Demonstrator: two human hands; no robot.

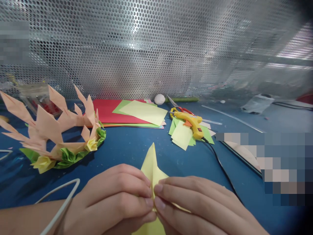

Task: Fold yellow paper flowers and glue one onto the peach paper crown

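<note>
A sheet of yellow paper [149,160], partly folded to a narrow point at its far end, is between my two hands at the near side of the table. From the left, my left hand [119,199] pinches it with fingertips close to the centre crease. My right hand [195,202] presses its fingertips on the other side of that crease, nearly meeting the left ones. The paper's right flap spreads out under the right fingers. Both thumbs are mostly hidden, and the hands cover the paper's middle.
Left stands a folded-paper crown [49,127] with green and yellow paper flowers. Behind lie a red paper stack [105,112], a white ball [159,99] and scissors [172,101]. A yellow glue gun [192,121] rests on small paper squares [182,135]; its black cord [220,166] runs toward me. A white cable [65,186] crosses my left wrist.
</note>
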